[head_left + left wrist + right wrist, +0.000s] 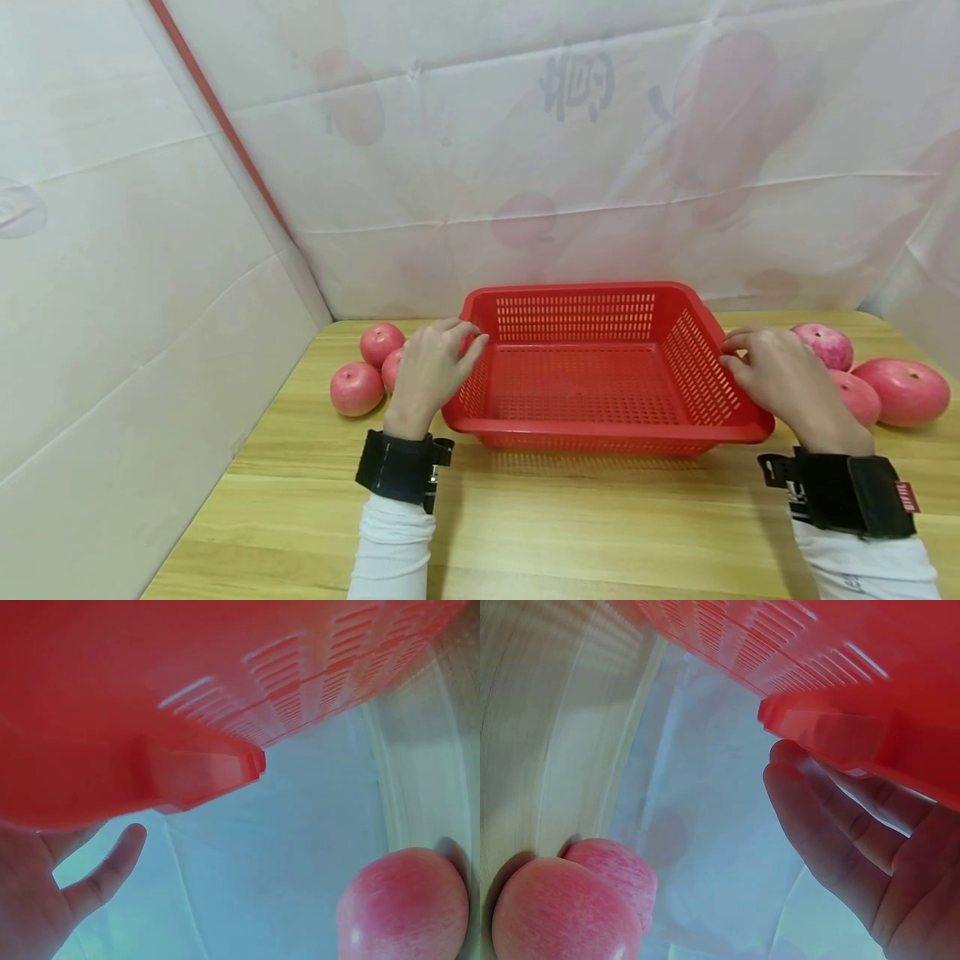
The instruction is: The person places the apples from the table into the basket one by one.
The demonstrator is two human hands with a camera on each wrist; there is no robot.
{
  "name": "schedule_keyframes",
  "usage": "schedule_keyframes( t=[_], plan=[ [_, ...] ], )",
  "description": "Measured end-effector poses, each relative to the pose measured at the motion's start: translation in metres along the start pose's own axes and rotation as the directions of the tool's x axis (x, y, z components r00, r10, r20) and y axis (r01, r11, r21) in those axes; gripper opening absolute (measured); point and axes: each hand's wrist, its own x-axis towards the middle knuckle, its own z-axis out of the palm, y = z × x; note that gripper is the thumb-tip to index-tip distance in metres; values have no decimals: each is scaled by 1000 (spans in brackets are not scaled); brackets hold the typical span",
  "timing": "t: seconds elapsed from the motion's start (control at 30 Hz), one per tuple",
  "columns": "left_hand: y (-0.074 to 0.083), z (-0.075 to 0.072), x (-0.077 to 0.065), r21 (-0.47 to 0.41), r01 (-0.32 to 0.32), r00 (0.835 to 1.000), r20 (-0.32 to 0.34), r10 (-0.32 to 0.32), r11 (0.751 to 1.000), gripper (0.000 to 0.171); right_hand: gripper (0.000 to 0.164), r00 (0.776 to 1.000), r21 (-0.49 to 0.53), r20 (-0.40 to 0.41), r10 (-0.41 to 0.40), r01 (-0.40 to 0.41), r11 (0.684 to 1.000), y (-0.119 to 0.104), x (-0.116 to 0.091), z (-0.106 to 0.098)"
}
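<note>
A red plastic basket [600,431] with slotted walls stands on the table; nothing lies inside it. At its left end is my left hand [431,367], thumb and fingers spread by the rim. The left wrist view shows a gap between one finger [112,870] and the basket's underside. My right hand [776,371] is at the opposite end, its fairly straight fingers [817,832] reaching under the rim, the tips at its edge. Light shows between these fingers and the rim. The tops of the hands and the basket's rim hide part of the contact.
Three pink apples [356,389] cluster left of the basket, one partly behind my left hand. More apples [900,392] sit to the right, close beside my right hand and wrist. White printed sheeting [450,183] walls the back and sides of the wooden table [562,525].
</note>
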Motion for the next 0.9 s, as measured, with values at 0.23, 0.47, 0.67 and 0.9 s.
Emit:
schedule_keyframes(
  t=[0.23, 0.47, 0.67, 0.9],
  plan=[
    [-4, -4, -2, 25, 92, 996, -7, -92, 995, 22, 19, 1000, 1, 2, -12, 12, 1000, 1, 0, -1],
    [-11, -6, -6, 28, 189, 982, -16, -189, 982, 23, 20, 1000, 12, 8, -16, 15, 1000, 1, -1, -2],
    [-15, -4, -8, 20, 207, 978, -26, -206, 978, 22, 20, 1000, 10, 4, -21, 21, 1000, 2, -1, -2],
    [-22, 0, -12, 76, 302, 953, -51, -299, 950, 21, 21, 1000, 22, 16, -12, 11, 1000, 2, 0, -2]
  ],
)
